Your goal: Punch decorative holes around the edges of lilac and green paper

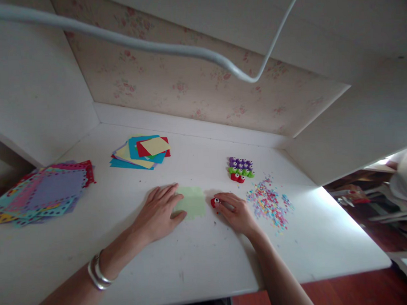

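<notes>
A small pale green sheet of paper [191, 203] lies on the white table in front of me, its lower and right edges looking notched. My left hand [163, 209] lies flat over the sheet's left edge, fingers stretched out. Just right of the paper, my right hand [235, 212] grips a small red craft punch [213, 202] with a white, black-centred button on top. The punch is close to the table and apart from the sheet, with part of it behind my fingers.
Similar purple, green and red punches [240, 168] stand in rows at the back right. Beside them spreads a heap of coloured confetti [270, 203]. Plain coloured paper [140, 152] is stacked at the back, and hole-edged sheets [54, 189] at left. A white cable [173, 49] hangs overhead.
</notes>
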Demonstrator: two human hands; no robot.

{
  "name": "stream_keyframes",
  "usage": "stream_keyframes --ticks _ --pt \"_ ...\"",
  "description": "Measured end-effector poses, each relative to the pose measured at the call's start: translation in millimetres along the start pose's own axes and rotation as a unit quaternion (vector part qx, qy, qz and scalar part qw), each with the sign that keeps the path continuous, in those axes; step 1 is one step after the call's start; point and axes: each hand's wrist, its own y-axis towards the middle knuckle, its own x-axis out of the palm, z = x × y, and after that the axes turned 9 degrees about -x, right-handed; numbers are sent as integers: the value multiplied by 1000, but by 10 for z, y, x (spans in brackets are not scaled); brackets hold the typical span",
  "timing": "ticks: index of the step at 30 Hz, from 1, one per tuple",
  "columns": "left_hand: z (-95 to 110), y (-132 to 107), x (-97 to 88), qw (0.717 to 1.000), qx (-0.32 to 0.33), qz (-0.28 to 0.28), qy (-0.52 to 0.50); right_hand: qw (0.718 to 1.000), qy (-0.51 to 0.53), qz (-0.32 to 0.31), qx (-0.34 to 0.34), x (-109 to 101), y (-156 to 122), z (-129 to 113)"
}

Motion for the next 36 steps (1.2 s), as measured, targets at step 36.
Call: stream_keyframes --ticks 36 --pt "623 1167 131 996 65 -50 -27 935 -97 241 240 -821 49 1065"
